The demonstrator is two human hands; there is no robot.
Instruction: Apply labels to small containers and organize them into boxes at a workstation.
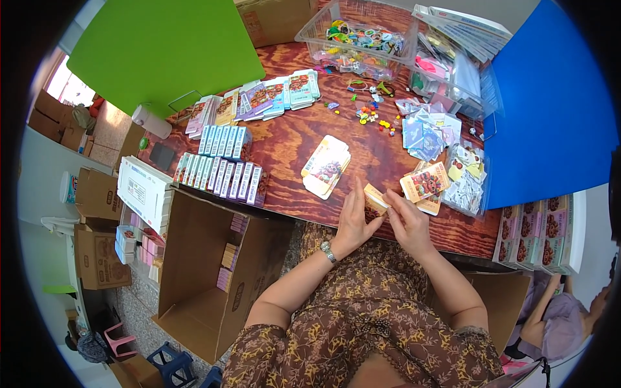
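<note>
Between my two hands is a small yellow-orange carton (375, 198), held at the near edge of the wooden table. My left hand (352, 221), with a watch on its wrist, has its fingers along the carton's left side and its thumb below. From the other side, the fingertips of my right hand (410, 223) press on the carton's right end. Just beyond my left hand lies a stack of flat printed cartons (325, 169). A second, looser pile of flat yellow-orange cartons (427, 181) rests beside my right hand.
Rows of filled small boxes (223, 176) stand at the left, with flat cartons (278, 95) fanned out behind. Clear bins (404, 61) of small parts are at the back. Loose charms (372, 110) and plastic packets (427, 132) lie right of centre. An open cardboard box (194, 284) sits below left.
</note>
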